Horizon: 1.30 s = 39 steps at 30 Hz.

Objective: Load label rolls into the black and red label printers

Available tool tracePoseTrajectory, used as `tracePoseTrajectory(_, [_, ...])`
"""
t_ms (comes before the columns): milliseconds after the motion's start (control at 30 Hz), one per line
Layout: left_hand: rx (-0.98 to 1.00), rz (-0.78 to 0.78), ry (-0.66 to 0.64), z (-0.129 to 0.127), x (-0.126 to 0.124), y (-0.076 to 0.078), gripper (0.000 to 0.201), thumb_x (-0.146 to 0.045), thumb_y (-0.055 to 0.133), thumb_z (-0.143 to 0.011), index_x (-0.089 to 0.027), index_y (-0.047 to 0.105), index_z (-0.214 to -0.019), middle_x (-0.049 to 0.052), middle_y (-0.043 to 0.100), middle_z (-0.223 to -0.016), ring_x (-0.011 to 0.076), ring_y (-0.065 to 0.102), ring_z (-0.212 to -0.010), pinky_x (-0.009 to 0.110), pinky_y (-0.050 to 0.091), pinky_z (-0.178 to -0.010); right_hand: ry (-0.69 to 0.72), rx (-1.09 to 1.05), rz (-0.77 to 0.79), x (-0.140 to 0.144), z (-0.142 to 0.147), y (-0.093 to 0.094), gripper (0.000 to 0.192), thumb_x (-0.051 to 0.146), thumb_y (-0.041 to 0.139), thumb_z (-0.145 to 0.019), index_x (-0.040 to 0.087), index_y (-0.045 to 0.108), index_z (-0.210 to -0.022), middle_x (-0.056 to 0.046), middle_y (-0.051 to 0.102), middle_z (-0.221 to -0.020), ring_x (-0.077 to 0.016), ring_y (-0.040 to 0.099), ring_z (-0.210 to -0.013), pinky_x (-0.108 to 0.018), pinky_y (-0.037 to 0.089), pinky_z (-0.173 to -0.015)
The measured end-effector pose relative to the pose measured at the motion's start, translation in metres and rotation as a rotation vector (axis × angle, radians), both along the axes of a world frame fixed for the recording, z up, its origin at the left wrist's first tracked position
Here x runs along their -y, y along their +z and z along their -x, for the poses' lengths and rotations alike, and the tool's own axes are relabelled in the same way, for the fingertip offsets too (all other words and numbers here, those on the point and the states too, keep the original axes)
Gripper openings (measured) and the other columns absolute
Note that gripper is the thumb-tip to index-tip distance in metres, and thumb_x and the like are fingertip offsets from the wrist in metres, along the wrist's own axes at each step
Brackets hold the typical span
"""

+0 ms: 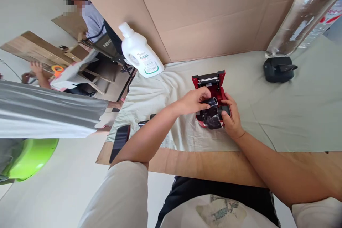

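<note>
Dead centre on the surface (294,114), one small red device (211,85) with an open top is being worked on, and a single black roll (212,102) is seated in its opening. The left hand (193,100) is curled around that roll from 9 o'clock, fingers pinched on it. The right hand (231,117) is wrapped narrowly around the device's body from 3 o'clock, thumb pressed against the black front part.

Counted around it: one white jug (139,55) with a green label is stood at 10 o'clock, one black gadget (278,68) at 2 o'clock, one clear plastic-wrapped roll (304,14) leaned over it, and one dark phone (120,141) laid at 8 o'clock, hanging over the edge. One small dark item is seen just beside the left forearm, too hidden to tell what it is.

A pale green cloth (160,92) is spread over brown cardboard, and a big cardboard sheet (200,14) is propped up behind. A pale floor is seen at 9 o'clock, with one seated person (93,21) further off, another person's hand on a wooden board (32,48), and one lime green tub (29,158).
</note>
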<state>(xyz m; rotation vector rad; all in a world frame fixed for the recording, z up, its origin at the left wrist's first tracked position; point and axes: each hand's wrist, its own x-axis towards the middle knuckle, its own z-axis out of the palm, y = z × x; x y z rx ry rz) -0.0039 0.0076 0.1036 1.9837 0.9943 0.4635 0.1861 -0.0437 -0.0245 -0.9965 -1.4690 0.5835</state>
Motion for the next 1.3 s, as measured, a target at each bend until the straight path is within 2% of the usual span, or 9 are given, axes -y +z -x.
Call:
tracePoseTrajectory(167, [-0.596,-0.245,0.021,-0.041,-0.022,-0.016,0.023,-0.015,0.066,-0.076,-0.019,0.061,-0.098,0.006,0.071,-0.097,0.0246,0.066,-0.091,0.036,0.05,-0.083,-0.005,-0.015,-0.022,0.003,0.002,0.002,0.046,0.047,0.046,-0.095,0.023,0.045,-0.135,-0.013,0.043,-0.15,-0.0313,0.043,-0.139,-0.057,0.035,-0.114])
tracePoseTrajectory(333, [-0.725,-0.291,0.001,-0.048,-0.024,-0.018,0.018,-0.019,0.067,-0.078,-0.02,0.066,-0.096,0.005,0.074,-0.096,0.0256,0.068,-0.092,0.034,0.05,-0.08,-0.108,0.145,-0.168,0.005,0.001,0.009,0.031,0.036,0.041,-0.097,0.026,0.065,-0.114,-0.008,0.048,-0.144,-0.0306,0.045,-0.133,-0.057,0.04,-0.11])
tracePoseTrajectory(433, [-0.673,-0.303,0.014,-0.044,-0.021,-0.02,0.015,-0.02,0.067,-0.079,-0.02,0.068,-0.094,0.005,0.075,-0.093,0.0255,0.069,-0.089,0.034,0.051,-0.079,-0.164,0.241,-0.286,0.005,-0.002,0.014,0.026,0.03,0.046,-0.094,0.026,0.072,-0.092,-0.006,0.052,-0.137,-0.0309,0.046,-0.129,-0.057,0.04,-0.109])
tracePoseTrajectory(533, [-0.469,-0.376,0.068,-0.038,-0.013,-0.022,0.015,-0.016,0.056,-0.086,-0.02,0.068,-0.094,0.005,0.075,-0.095,0.0231,0.069,-0.089,0.034,0.053,-0.08,-0.186,0.298,-0.34,0.004,-0.004,0.017,0.02,0.03,0.054,-0.091,0.026,0.073,-0.089,-0.006,0.054,-0.134,-0.0316,0.046,-0.127,-0.057,0.042,-0.107])
tracePoseTrajectory(700, [0.032,-0.733,0.365,-0.021,-0.008,-0.025,0.03,-0.031,0.039,-0.1,-0.019,0.06,-0.117,0.01,0.068,-0.116,0.0212,0.063,-0.11,0.037,0.049,-0.097,-0.173,0.343,-0.338,0.005,-0.004,0.015,0.016,0.035,0.06,-0.087,0.027,0.074,-0.089,-0.006,0.053,-0.134,-0.033,0.045,-0.126,-0.058,0.043,-0.106])
tracePoseTrajectory(800, [0.029,-0.876,0.433,-0.014,-0.01,-0.032,0.05,-0.052,0.034,-0.1,-0.017,0.05,-0.133,0.016,0.056,-0.136,0.0272,0.047,-0.133,0.045,0.036,-0.11,-0.195,0.361,-0.344,0.005,-0.003,0.015,0.016,0.037,0.061,-0.086,0.027,0.073,-0.089,-0.006,0.049,-0.138,-0.0333,0.043,-0.129,-0.058,0.042,-0.107])
tracePoseTrajectory(900, [0.049,-0.881,0.447,-0.012,0.001,-0.043,0.059,-0.056,0.023,-0.101,-0.016,0.042,-0.14,0.017,0.057,-0.132,0.0268,0.049,-0.128,0.046,0.035,-0.109,-0.219,0.383,-0.363,0.005,-0.002,0.017,0.018,0.039,0.061,-0.087,0.025,0.072,-0.089,-0.006,0.043,-0.146,-0.0348,0.041,-0.134,-0.058,0.04,-0.11])
tracePoseTrajectory(1100, [0.187,-0.858,0.459,-0.017,0.05,-0.064,0.056,-0.054,0.024,-0.1,-0.016,0.044,-0.137,0.015,0.061,-0.115,0.0262,0.054,-0.111,0.046,0.04,-0.099,-0.223,0.38,-0.388,0.007,0.0,0.018,0.015,0.035,0.06,-0.087,0.024,0.069,-0.091,-0.007,0.043,-0.145,-0.0348,0.04,-0.138,-0.056,0.041,-0.111])
tracePoseTrajectory(1300, [0.211,-0.912,0.495,-0.021,0.06,-0.09,0.04,-0.041,0.033,-0.099,-0.017,0.051,-0.124,0.013,0.062,-0.108,0.0255,0.056,-0.107,0.047,0.043,-0.097,-0.187,0.379,-0.361,0.005,0.0,0.018,0.02,0.038,0.055,-0.09,0.023,0.064,-0.101,-0.011,0.059,-0.126,-0.0314,0.052,-0.127,-0.054,0.047,-0.103])
